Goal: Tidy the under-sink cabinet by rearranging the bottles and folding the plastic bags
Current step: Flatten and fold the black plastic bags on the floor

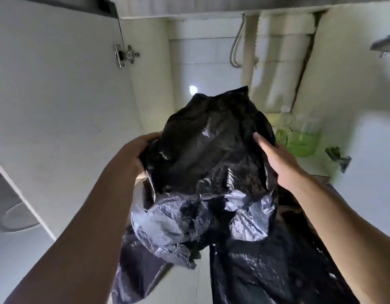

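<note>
Centrally, a crumpled black plastic bag (211, 154) is held up before the open under-sink cabinet, its lower folds draping onto more black plastic (266, 266) below. Left hand (132, 156) has its grip clamped on the bag's left edge; right hand (275, 159) pinches the right edge, fingers (263, 143) pressed into the film. Surface glossy, heavily creased. Open room lies behind toward the white pipes (275, 58); green-liquid bottles (299, 137) stand just right. Door hinge (125, 54) at left.

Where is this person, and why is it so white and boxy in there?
Probably inside a cabinet under a sink. A door hinge sits on the white side wall, pale pipes run down the back, and both hands hold a crumpled black plastic bag.
</note>
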`<state>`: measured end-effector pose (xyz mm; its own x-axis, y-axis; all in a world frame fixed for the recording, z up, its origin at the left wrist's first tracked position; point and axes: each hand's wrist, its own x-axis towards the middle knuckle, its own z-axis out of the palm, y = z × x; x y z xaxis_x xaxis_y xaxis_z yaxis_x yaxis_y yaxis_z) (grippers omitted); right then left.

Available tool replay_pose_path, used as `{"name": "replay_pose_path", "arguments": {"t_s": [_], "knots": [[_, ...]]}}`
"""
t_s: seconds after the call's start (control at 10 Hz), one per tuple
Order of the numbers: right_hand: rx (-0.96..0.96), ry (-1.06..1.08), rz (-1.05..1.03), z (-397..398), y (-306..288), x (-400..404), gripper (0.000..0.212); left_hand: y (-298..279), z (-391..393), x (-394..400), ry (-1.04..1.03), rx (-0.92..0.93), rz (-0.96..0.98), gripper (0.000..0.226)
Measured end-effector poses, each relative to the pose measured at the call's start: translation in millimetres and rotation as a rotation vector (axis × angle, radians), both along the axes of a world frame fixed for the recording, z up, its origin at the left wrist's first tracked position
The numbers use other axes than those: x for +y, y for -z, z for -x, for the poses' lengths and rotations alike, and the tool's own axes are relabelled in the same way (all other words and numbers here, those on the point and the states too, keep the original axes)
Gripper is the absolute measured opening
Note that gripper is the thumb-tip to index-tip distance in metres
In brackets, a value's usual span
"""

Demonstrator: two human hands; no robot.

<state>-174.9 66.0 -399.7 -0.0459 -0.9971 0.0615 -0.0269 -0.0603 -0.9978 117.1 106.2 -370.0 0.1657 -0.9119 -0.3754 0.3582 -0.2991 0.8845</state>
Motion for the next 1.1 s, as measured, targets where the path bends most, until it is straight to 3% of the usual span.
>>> {"name": "replay_pose_path", "arguments": {"t_s": [0.1, 0.2, 0.3, 0.5, 0.6, 0.7, 0.8, 0.9, 1.0, 1.1], "knots": [[0.038, 0.146, 0.076, 38.1, -11.6, -10.4, 0.016, -9.0, 36.7, -7.9, 0.117, 0.007, 0.037, 0.022], [0.171, 0.277, 0.097, 75.2, -18.9, -23.9, 0.019, -21.5, 78.4, -30.5, 0.035, -0.199, 0.261, 0.004], [0.164, 0.393, 0.082, 110.5, -31.5, -32.7, 0.022, -32.2, 111.6, -55.4, -0.195, -0.491, 0.483, 0.015], [0.015, 0.489, 0.087, 158.5, -36.3, -35.5, 0.005, -21.7, 133.5, -74.6, -0.347, -0.652, 0.675, 0.013], [-0.048, 0.504, 0.110, 167.5, -30.7, -22.2, 0.006, -18.0, 136.0, -68.4, -0.315, -0.561, 0.736, 0.018], [-0.121, 0.490, 0.088, 174.3, -23.2, -5.3, 0.014, -21.0, 140.5, -54.4, -0.194, -0.364, 0.709, 0.014], [-0.042, 0.312, 0.045, 179.8, -11.1, 22.8, 0.019, -12.4, 138.0, -28.7, 0.082, -0.232, 0.605, 0.010], [0.257, 0.161, -0.084, 181.5, 13.6, 48.1, 0.024, 22.6, 135.0, -7.7, 0.385, -0.198, 0.375, 0.002], [0.434, 0.017, -0.196, 258.9, 112.2, 5.1, 0.014, 88.7, 145.6, 4.2, 0.613, -0.256, 0.098, 0.006], [0.548, 0.025, -0.571, 291.0, 163.8, -12.4, 0.027, 159.7, 161.6, 16.1, 0.805, -0.387, -0.136, 0.007]]}}
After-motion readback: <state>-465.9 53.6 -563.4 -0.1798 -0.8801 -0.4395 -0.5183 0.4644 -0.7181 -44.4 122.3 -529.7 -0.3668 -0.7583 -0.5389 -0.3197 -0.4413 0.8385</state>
